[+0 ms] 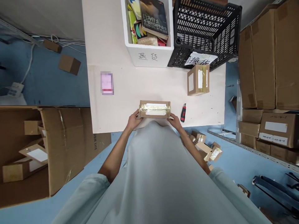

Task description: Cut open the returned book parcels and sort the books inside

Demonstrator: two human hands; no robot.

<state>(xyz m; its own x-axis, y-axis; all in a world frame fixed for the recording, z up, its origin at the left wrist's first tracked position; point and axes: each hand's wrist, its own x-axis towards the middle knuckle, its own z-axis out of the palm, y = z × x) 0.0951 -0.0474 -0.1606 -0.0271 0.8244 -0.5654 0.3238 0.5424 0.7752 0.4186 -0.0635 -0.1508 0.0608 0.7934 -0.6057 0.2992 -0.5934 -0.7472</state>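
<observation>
A small taped cardboard box (154,114) with a white label is at the front of the white table, close to my body. My left hand (134,119) grips its left end, and my right hand (174,121) grips its right end. Shiny tape runs along the box's long side. To the right of my right hand lies a red and black box cutter (183,113). Farther back on the right stands another taped cardboard box (198,80) with white labels. Whether the held box rests on the table or is slightly lifted, I cannot tell.
At the back stand a white bin (149,56) of books and a black plastic crate (205,34). A pink blurred item (107,83) lies on the left of the table (121,93). A large open carton (65,146) with boxes is at left; small boxes (205,146) lie on the floor.
</observation>
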